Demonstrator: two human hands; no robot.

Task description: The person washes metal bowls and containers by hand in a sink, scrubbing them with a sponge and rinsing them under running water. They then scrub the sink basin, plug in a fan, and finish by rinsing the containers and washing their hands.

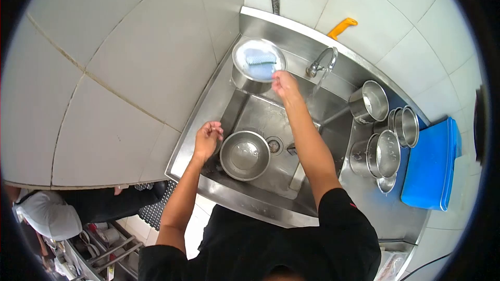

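My right hand (284, 84) reaches to the near right rim of a metal pot (251, 84) at the sink's back left corner. Its fingers are closed at the rim; what they pinch, if anything, is hidden. Inside the pot is pale bluish liquid with a mesh-like scrubbing pad (260, 60) in it. Above the sink's left edge, my left hand (208, 138) hangs with loosely curled, parted fingers and nothing in it. Just right of it, a round metal pan (245, 156) rests on the sink floor, with a little water inside.
Water runs from the tap (325, 61) into the metal sink (299, 104). Several metal pots (359, 157) stand on the right drainboard beside a blue bin (429, 164). A yellow handle (342, 28) sticks up behind the back ledge. Another person (49, 213) is at lower left.
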